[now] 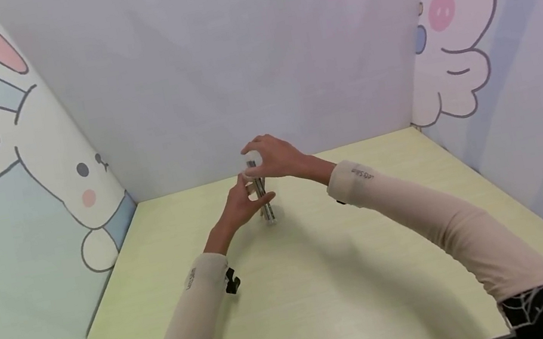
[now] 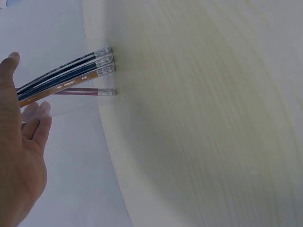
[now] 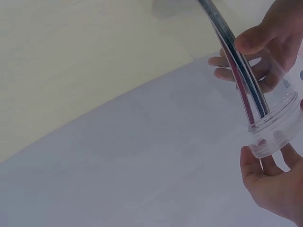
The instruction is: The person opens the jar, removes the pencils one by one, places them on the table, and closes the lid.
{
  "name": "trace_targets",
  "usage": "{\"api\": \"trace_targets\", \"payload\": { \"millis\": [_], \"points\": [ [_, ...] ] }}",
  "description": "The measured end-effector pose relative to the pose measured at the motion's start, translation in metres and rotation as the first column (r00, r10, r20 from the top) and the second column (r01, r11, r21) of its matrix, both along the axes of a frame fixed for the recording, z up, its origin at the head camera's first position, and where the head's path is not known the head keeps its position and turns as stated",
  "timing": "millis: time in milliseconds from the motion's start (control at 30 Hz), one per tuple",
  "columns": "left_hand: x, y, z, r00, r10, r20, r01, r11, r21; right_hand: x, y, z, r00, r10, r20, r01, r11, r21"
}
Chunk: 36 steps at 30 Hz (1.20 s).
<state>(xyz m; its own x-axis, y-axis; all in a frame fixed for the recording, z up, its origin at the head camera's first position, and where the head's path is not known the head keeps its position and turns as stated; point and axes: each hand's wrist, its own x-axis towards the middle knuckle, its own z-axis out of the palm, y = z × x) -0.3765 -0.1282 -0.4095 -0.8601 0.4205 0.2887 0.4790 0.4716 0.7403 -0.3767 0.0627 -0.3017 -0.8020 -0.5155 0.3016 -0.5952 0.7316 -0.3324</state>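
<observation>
A tall clear jar [image 1: 272, 221] holds several pencils [image 2: 71, 89], eraser ends down, in dark, orange and red. My left hand [image 1: 239, 207] grips the side of the jar, thumb on one side and fingers on the other. At the top, my right hand [image 1: 277, 156] holds the clear round lid [image 3: 266, 147] between thumb and fingers. The lid is at the jar's mouth in the right wrist view; whether it is fully seated I cannot tell. The jar is nearly upright, its lower end close to the tabletop; contact there is unclear.
The pale wooden table [image 1: 286, 312] stretches to a plain grey back wall [image 1: 232, 67]. Side panels printed with a cartoon rabbit [image 1: 49, 148] and a pig-nosed figure [image 1: 466, 38] stand left and right.
</observation>
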Motion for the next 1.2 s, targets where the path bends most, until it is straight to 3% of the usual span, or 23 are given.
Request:
{"api": "trace_targets", "payload": {
  "millis": [600, 967, 1200],
  "points": [
    [-0.004, 0.003, 0.0, 0.999, 0.032, 0.027, -0.033, 0.999, 0.016, -0.01, 0.059, -0.004, 0.997, -0.082, 0.003, 0.082, 0.996, -0.027],
    [-0.003, 0.004, 0.001, 0.999, 0.042, 0.017, -0.042, 0.999, -0.018, -0.011, 0.071, -0.03, 0.995, -0.091, 0.052, 0.089, 0.995, 0.033],
    [-0.001, 0.004, 0.002, 0.998, 0.053, 0.016, -0.052, 0.998, -0.029, -0.012, 0.074, -0.053, 0.996, -0.045, 0.079, 0.041, 0.998, 0.056]
  ]
}}
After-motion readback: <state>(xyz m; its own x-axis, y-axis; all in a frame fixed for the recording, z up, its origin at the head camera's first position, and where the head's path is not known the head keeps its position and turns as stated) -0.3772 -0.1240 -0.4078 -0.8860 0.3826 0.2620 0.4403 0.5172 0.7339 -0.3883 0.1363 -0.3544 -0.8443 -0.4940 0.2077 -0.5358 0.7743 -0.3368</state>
